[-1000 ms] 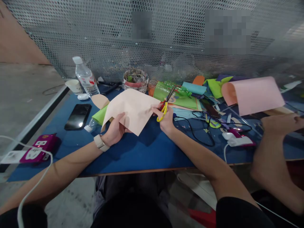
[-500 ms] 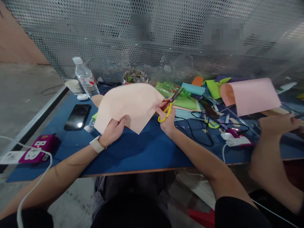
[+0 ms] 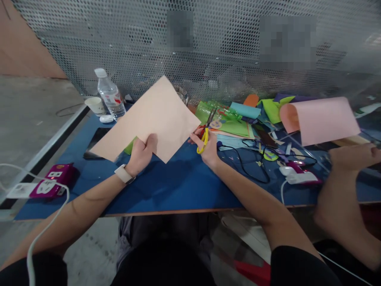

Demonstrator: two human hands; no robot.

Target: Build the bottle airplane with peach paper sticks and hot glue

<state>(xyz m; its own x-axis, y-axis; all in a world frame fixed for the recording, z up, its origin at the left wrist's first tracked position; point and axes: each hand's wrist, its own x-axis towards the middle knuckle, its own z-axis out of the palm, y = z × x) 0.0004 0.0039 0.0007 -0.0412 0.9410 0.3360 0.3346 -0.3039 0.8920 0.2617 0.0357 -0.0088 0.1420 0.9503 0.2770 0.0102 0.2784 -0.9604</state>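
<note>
Centrally held sheet (image 3: 160, 115): pale peach paper, raised above the table (image 3: 166, 194), tilted, one corner toward the panel (image 3: 137, 47).
Left hand (image 3: 141, 153): closed on the sheet's near edge, thumb on top, the other fingers mostly hidden; a watch (image 3: 123, 174) on the wrist.
Right hand (image 3: 208, 150): closed around the yellow handle of the scissors (image 3: 206, 137), blades pointing away from the body; fingertips at the sheet's right corner, though whether they grip it cannot be told.
Table: blue top with a brown front edge, running along the panel.
Table, left: bottle (image 3: 110, 97) upright beside the cup (image 3: 95, 105) and white case (image 3: 106, 118); phone (image 3: 94, 147) partly hidden by the sheet; purple power strip (image 3: 56, 180) near the edge, a white cable (image 3: 64, 204) crossing it.
Table, right: green bottle (image 3: 232, 115) lying on coloured papers; scraps (image 3: 296, 153) and a black cord (image 3: 264, 174) nearer.
Far right: another person's forearm (image 3: 337, 194) below a curled pink sheet (image 3: 329, 121).
Room: perforated grey metal panel behind the table; grey floor (image 3: 32, 99) and a tan wall (image 3: 25, 47) at left.
</note>
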